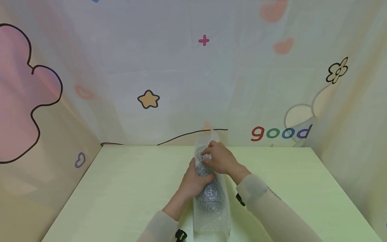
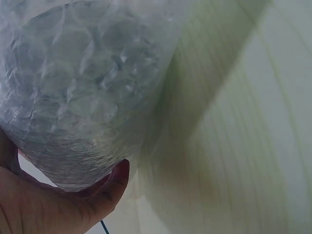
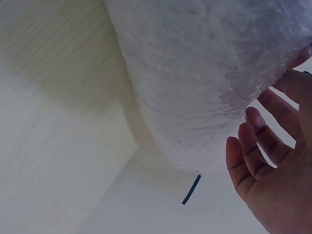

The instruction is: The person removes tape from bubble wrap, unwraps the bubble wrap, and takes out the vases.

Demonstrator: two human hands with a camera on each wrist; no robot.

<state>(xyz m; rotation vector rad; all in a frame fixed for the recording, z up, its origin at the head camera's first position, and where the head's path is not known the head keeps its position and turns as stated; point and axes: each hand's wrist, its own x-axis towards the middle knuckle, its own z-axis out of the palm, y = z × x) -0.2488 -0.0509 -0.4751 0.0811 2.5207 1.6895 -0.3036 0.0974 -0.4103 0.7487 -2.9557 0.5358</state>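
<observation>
A long, narrow bundle of clear bubble wrap stretches from the table's near side toward the back wall. Inside is a greyish, bottle-like shape, wide at the near end and slimmer beyond; its kind is hidden. My left hand grips the narrower middle, thumb across the top. The left wrist view shows the wrapped bulk resting in the curve of that hand. Farther up, my right hand pinches at the wrap with thumb and forefinger. In the right wrist view its other fingers are loosely bent beside the wrap.
A pale wood-grain table lies under the bundle. Behind it hangs a printed cloth backdrop with a star and the word "good". Near the cuffs are black straps.
</observation>
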